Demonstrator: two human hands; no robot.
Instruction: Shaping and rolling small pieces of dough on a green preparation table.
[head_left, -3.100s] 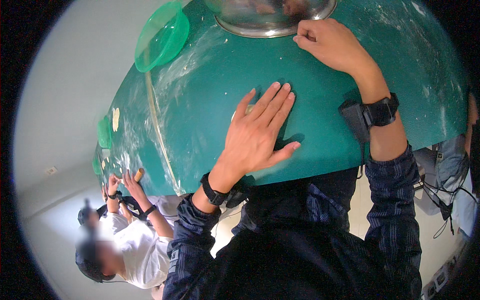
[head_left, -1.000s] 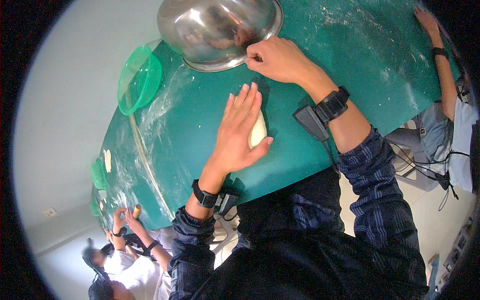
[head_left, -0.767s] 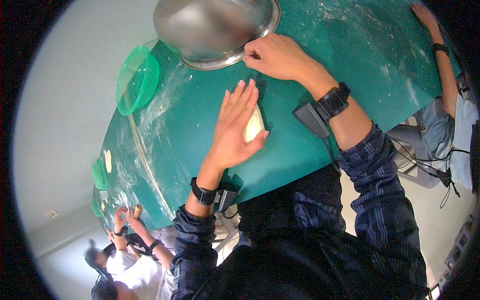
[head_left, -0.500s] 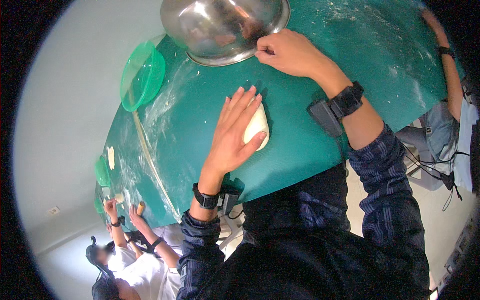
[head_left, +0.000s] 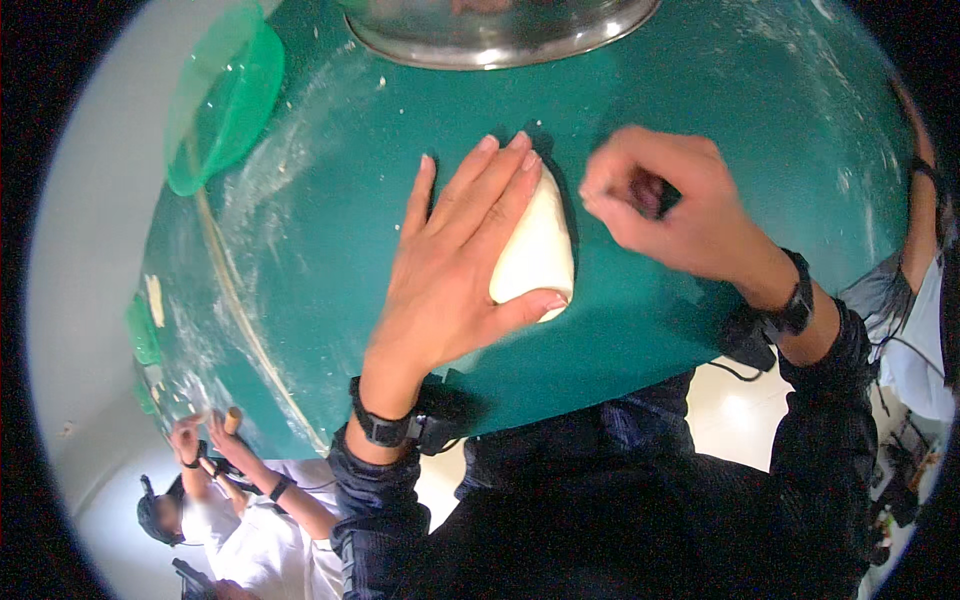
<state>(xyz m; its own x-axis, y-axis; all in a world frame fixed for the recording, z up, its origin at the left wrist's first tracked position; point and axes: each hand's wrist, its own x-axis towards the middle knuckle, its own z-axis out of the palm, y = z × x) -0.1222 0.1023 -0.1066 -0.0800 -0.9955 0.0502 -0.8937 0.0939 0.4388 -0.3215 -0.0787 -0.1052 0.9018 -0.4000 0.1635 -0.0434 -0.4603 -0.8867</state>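
A smooth, pale piece of dough (head_left: 540, 250) lies on the green table in front of me, its long side pointing away. My left hand (head_left: 455, 240) rests flat over its left part, fingers stretched and spread, the thumb across its near end. The hand hides part of the dough. To the right, my right hand (head_left: 670, 195) is held apart from the dough, its fingers curled round with the tips pressed to the thumb. Motion blurs those fingertips, and I cannot make out whether anything small is between them.
A large steel bowl (head_left: 490, 55) stands rim-down beyond the dough. At the left is a translucent green basin (head_left: 225, 100), with a long pale stick (head_left: 245, 310) near it. Flour streaks the tabletop (head_left: 320, 300). Other people sit at the lower left and right edge.
My right hand has drawn back from the steel bowl's rim toward me and to the right, still curled. My left hand stays on the dough. The view has shifted, putting the bowl higher up.
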